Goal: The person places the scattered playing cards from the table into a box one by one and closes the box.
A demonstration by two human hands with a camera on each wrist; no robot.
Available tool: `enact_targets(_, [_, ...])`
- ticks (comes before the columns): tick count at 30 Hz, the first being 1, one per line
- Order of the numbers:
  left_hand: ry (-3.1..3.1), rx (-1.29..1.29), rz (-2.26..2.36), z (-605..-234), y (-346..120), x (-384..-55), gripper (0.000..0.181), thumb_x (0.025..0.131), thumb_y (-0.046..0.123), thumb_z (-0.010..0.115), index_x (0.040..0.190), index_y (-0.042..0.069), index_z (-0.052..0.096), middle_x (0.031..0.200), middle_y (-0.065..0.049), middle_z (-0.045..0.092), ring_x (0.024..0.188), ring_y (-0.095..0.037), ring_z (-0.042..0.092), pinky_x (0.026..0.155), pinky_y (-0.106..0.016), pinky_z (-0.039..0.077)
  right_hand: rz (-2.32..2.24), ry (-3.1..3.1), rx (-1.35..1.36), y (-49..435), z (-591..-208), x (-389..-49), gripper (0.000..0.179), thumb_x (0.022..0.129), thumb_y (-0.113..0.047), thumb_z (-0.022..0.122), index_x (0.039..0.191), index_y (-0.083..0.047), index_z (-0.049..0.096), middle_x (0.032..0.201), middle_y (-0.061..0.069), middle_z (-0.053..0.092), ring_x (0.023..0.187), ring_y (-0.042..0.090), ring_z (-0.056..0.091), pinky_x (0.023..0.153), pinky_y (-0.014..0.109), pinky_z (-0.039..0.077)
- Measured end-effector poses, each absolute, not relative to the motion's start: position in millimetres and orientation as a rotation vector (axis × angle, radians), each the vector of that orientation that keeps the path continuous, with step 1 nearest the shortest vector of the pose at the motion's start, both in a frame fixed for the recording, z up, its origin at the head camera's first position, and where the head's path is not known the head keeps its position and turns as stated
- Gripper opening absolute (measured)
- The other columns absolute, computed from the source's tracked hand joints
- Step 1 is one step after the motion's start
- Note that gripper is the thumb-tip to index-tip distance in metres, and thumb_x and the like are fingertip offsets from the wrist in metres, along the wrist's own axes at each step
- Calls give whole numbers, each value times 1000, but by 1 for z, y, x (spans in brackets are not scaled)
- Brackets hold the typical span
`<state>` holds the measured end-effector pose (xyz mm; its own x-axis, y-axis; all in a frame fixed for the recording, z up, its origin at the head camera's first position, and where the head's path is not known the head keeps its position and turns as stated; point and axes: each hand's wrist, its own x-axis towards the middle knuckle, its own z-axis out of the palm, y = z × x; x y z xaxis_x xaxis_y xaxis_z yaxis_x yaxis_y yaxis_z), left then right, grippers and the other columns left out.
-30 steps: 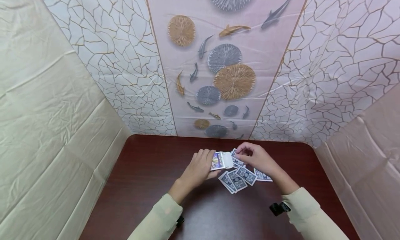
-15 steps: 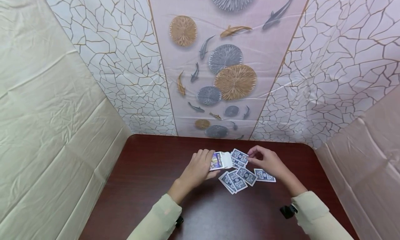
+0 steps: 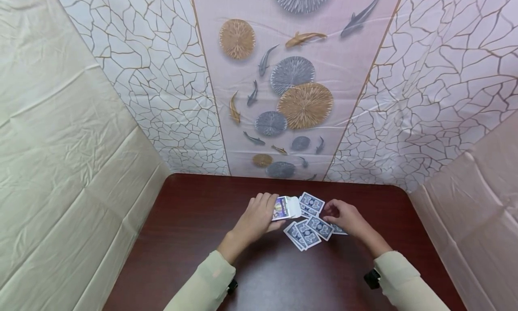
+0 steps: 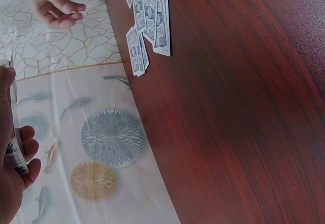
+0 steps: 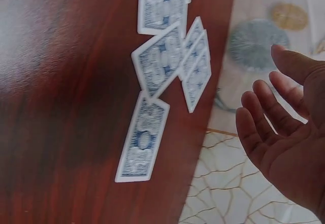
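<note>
My left hand [image 3: 255, 216] grips a playing-card box [image 3: 280, 209], tilted with its white flap end [image 3: 295, 207] pointing right toward the cards. The left wrist view shows fingers curled round the box [image 4: 16, 158]. Several blue-backed playing cards [image 3: 308, 233] lie face down on the table in overlapping groups. Over their right side hovers my right hand [image 3: 347, 215], fingers loosely bent, partly covering the rightmost card [image 3: 339, 230] in the head view. Nothing shows between its parted fingers [image 5: 274, 99] in the right wrist view. That single card [image 5: 142, 140] overlaps its neighbour's corner there.
The dark red wooden table [image 3: 186, 239] has rounded far corners. Behind it hangs a cloth [image 3: 299, 135] with fish and round leaf prints. Pale cloth walls [image 3: 73, 167] close in both sides. Small black devices sit at both sleeve cuffs.
My right hand has moved right from beside the box's flap, then a little nearer to me, uncovering the far cards. My left hand and the box stay in place.
</note>
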<state>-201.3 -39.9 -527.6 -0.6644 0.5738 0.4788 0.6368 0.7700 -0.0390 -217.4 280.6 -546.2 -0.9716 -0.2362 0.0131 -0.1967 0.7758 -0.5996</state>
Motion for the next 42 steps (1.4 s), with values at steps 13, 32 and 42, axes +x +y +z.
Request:
enact_targets(13, [-2530, -900, -178, -528, -39, -199, 75, 85, 54, 77, 133, 1, 54, 110, -9, 62, 94, -23, 55, 75, -35, 46, -803, 2954, -257, 297, -578, -226, 31, 88, -12, 80, 114, 0, 67, 106, 17, 67, 98, 32, 64, 84, 49, 54])
enact_targets(32, [-2524, -901, -169, -529, -37, -198, 77, 84, 54, 79, 133, 1, 54, 111, -10, 62, 94, -24, 55, 76, -36, 47, -737, 2889, -193, 281, -608, -271, 57, 92, -18, 77, 138, 7, 56, 136, 30, 55, 126, 47, 53, 105, 60, 44])
enact_targets(42, [-2515, -911, -138, -531, -38, -202, 75, 86, 56, 75, 132, 0, 54, 110, -10, 62, 94, -24, 56, 76, -36, 48, -709, 2904, -83, 278, -624, -284, 63, 91, -27, 78, 139, 6, 55, 137, 30, 52, 127, 49, 49, 107, 61, 42])
